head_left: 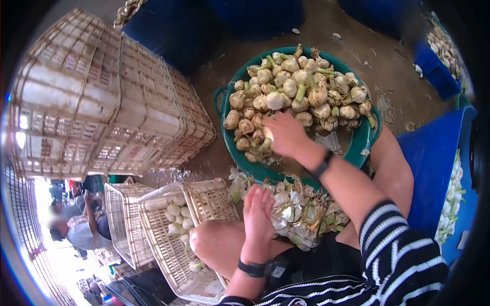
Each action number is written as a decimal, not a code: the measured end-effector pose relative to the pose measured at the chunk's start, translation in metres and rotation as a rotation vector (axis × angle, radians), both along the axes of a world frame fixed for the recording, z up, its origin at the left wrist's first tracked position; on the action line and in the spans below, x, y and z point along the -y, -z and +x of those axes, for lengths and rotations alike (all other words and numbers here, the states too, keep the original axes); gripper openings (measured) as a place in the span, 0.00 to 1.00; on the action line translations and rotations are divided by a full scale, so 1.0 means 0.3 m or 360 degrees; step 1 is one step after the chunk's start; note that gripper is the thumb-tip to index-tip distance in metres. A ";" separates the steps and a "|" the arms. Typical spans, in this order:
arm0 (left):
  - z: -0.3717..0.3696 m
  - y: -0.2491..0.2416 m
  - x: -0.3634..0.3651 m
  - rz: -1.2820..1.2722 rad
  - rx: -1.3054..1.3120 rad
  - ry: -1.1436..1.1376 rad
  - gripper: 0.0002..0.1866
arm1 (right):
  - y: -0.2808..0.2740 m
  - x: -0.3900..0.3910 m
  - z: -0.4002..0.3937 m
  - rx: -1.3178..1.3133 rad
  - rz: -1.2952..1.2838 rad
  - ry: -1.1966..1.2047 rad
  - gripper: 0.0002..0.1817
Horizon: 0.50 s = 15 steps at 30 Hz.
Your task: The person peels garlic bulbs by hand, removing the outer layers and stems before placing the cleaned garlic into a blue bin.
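A round green tub (363, 153) holds a heap of garlic bulbs (291, 86), many with dirty skins and cut green stems. My right hand (287, 133) reaches into the tub at the near side of the heap, touching the bulbs. Its fingertips are hidden among them, so I cannot see what they grip. Above my lap, my left hand (259, 211) is raised with its fingers stretched out and nothing visible in it. Right beside it lies a pile of peeled garlic skins (301, 211), between my legs and the tub.
White plastic baskets (166, 255) stand at my left, one with cleaned bulbs (179, 219) inside. Stacked dirty crates (102, 102) rise at the upper left. A blue bin (431, 168) with pale garlic stands at my right. Another person (92, 227) sits at the far left.
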<state>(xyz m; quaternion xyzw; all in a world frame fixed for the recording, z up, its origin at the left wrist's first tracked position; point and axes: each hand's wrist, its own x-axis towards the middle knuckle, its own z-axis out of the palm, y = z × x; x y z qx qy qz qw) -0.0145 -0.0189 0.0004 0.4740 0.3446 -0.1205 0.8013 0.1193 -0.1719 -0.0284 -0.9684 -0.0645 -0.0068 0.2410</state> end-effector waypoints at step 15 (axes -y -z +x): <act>-0.079 -0.060 0.073 0.0028 0.0311 0.0574 0.14 | -0.142 0.030 -0.648 0.0207 0.0827 -0.0113 0.35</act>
